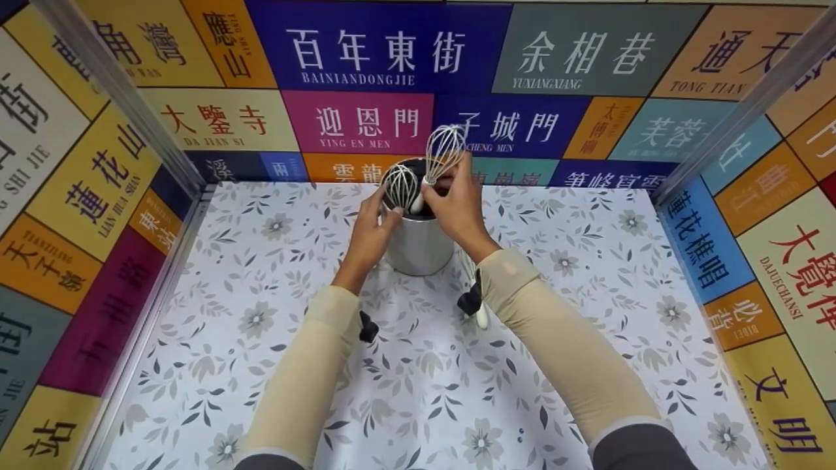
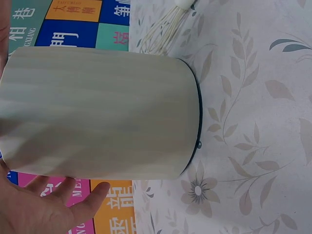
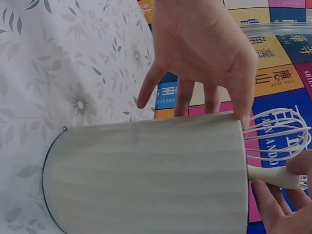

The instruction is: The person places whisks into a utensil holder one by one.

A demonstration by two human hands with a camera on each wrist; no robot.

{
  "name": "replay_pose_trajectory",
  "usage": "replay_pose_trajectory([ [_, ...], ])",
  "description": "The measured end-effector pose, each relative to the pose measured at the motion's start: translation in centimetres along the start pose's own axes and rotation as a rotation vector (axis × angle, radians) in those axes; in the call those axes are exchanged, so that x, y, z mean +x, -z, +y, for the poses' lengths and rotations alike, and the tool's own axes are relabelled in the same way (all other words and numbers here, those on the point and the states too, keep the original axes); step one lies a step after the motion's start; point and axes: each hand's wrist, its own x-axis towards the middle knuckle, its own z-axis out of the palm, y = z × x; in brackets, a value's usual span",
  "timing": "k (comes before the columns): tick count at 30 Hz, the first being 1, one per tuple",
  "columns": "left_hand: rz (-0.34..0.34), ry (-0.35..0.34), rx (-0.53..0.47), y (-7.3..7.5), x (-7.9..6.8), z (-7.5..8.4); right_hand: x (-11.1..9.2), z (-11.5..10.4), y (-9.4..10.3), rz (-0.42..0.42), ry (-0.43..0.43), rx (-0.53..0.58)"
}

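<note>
In the head view a pale metal canister (image 1: 420, 248) stands upright on the table. My left hand (image 1: 373, 230) holds its left side, thumb at the rim and fingers round the far wall. A wire whisk (image 1: 401, 186) stands head-up in the canister beside that thumb. My right hand (image 1: 462, 207) pinches the pale handle of another whisk (image 1: 445, 145) over the opening; its wire head points up. The right wrist view shows this handle (image 3: 273, 176) at the rim, between thumb and fingers. A third whisk (image 1: 482, 318) lies on the table, partly behind the right wrist.
A white cloth with grey flowers and leaves (image 1: 261, 372) covers the table. Colourful panels with printed signs (image 1: 359, 121) rise at the back and both sides. Black wrist-camera mounts (image 1: 369, 326) hang under the forearms.
</note>
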Motion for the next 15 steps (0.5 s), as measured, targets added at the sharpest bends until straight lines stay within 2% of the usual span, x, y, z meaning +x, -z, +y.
replay_pose_trajectory([
  [8,-0.006,0.006,-0.005,0.09,-0.07,0.07,-0.28,0.07,-0.24,-0.067,0.01,-0.082],
  [15,-0.008,0.01,-0.015,0.1,-0.12,0.13,-0.2,-0.11,-0.01,-0.076,-0.005,-0.101],
])
